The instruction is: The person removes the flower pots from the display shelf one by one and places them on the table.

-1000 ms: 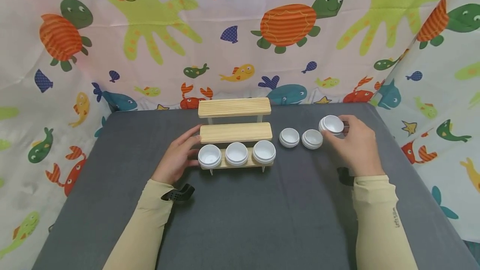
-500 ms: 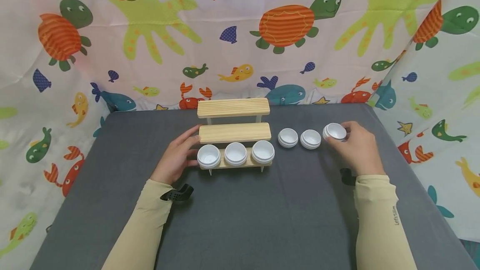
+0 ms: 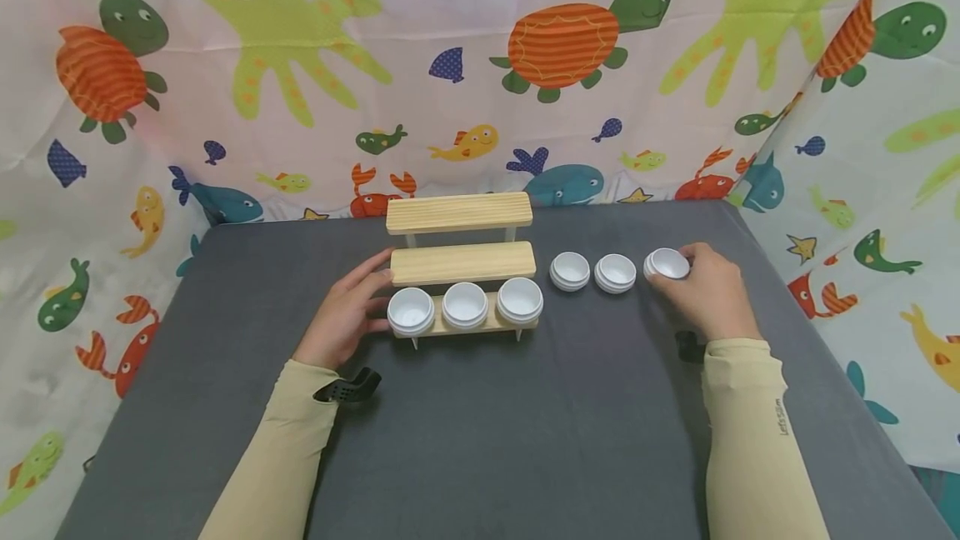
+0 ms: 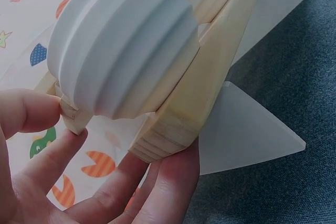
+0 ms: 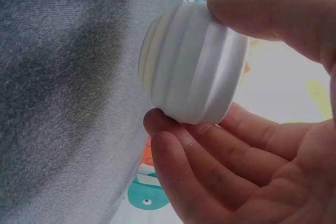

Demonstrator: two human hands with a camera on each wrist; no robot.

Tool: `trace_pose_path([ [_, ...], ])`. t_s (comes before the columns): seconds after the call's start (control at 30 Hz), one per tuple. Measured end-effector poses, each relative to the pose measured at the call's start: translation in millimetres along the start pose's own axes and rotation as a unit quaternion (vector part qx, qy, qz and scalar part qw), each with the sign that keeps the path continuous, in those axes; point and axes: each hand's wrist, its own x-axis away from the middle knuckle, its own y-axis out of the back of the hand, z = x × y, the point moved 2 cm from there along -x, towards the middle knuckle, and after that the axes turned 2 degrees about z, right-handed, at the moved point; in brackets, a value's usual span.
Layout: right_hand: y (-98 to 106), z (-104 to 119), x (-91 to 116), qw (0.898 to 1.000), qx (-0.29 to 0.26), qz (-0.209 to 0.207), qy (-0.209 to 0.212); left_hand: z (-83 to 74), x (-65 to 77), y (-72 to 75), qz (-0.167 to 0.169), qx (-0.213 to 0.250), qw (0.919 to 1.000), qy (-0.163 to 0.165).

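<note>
A three-step wooden stand [image 3: 462, 263] with clear supports stands on the grey table, its lowest step bearing three white ribbed bowls. My left hand [image 3: 336, 319] holds the stand's left end. In the left wrist view, its fingers [image 4: 176, 184] touch the ends of two planks, beside a ribbed bowl [image 4: 126, 51]. My right hand [image 3: 708, 294] pinches another white bowl [image 3: 666, 263] at the right, upright and low at the tabletop; whether it touches the cloth I cannot tell. The right wrist view shows the thumb on one side of this ribbed bowl [image 5: 189, 66] and fingertips on the other.
Two more white bowls, one [image 3: 570, 271] nearer the stand and one [image 3: 615, 273] nearer my right hand, stand on the grey cloth [image 3: 525, 432]. A curtain [image 3: 315, 48] printed with sea animals closes off the back and sides.
My right hand has lowered its bowl and brought it slightly nearer me, roughly in line with the two loose bowls. The left hand has stayed at the stand. The head view has shifted slightly.
</note>
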Motion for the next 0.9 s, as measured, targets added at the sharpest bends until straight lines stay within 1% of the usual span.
trace_pose_path([
  [0.4, -6, -8, -5, 1.000, 0.008, 0.014, -0.004, -0.6, 0.8, -0.1, 0.002, -0.005, 1.0000, -0.003],
  [0.9, -11, -8, -7, 1.000, 0.009, 0.014, -0.012, -2.4, 1.9, -0.6, 0.000, -0.007, 1.0000, 0.001],
])
